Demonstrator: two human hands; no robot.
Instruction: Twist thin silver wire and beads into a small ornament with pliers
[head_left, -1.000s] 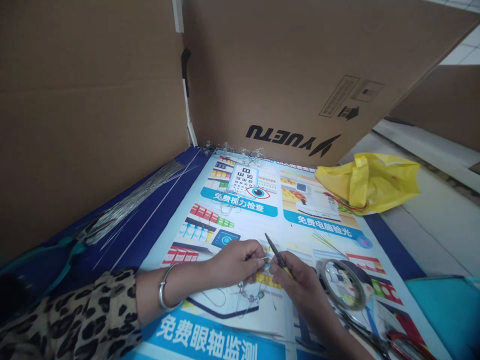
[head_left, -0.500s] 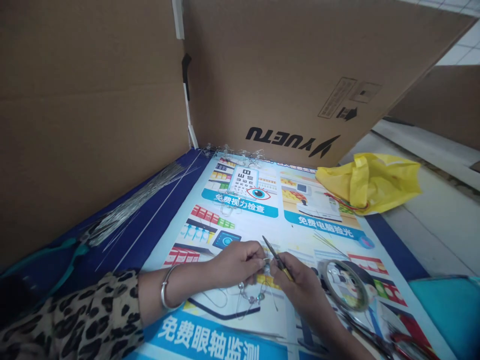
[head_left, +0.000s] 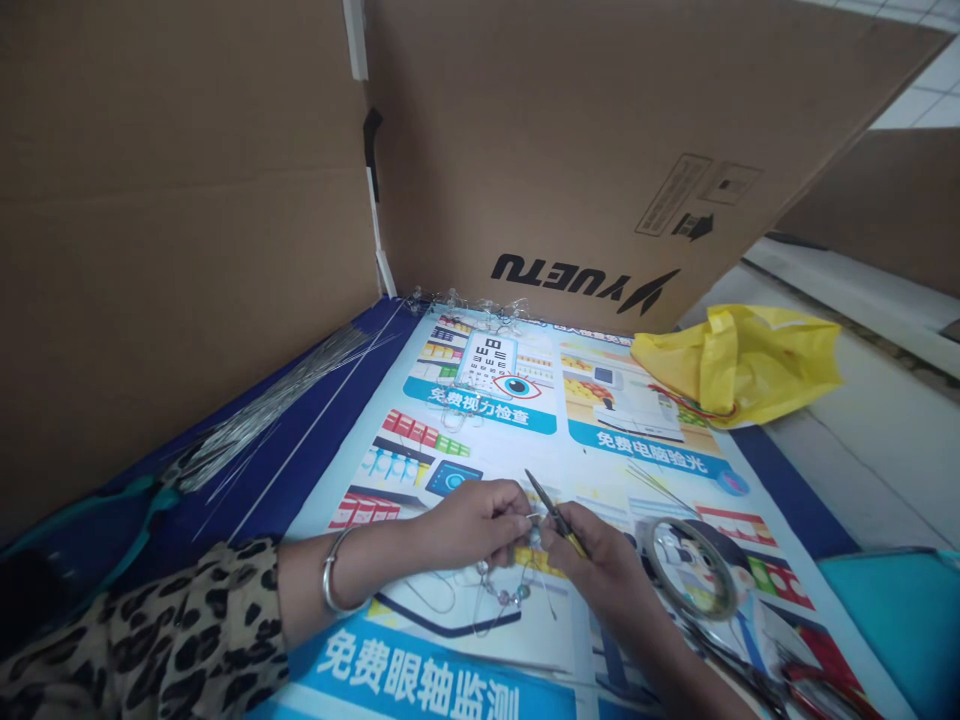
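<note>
My left hand (head_left: 469, 522) and my right hand (head_left: 600, 560) meet over a printed poster (head_left: 487, 420) on the table. The left fingers pinch a thin wire strung with small beads (head_left: 504, 592), which hangs in loops below the hands. My right hand grips small pliers (head_left: 553, 515) with yellow handles; their dark tips point up and to the left, at the wire near the left fingertips. A silver bangle (head_left: 334, 575) sits on my left wrist, above a leopard-print sleeve (head_left: 142, 640).
A bundle of straight metal wires (head_left: 262, 410) lies along the left cardboard wall (head_left: 172, 230). A yellow plastic bag (head_left: 739, 362) rests at the right. A coil of wire (head_left: 691, 570) and red-handled tools (head_left: 814, 685) lie right of my hands. Clear beaded pieces (head_left: 465, 300) sit by the back cardboard.
The hands have stayed almost in place; the pliers' tips shifted slightly left and down toward the left fingertips, and the view moved a little.
</note>
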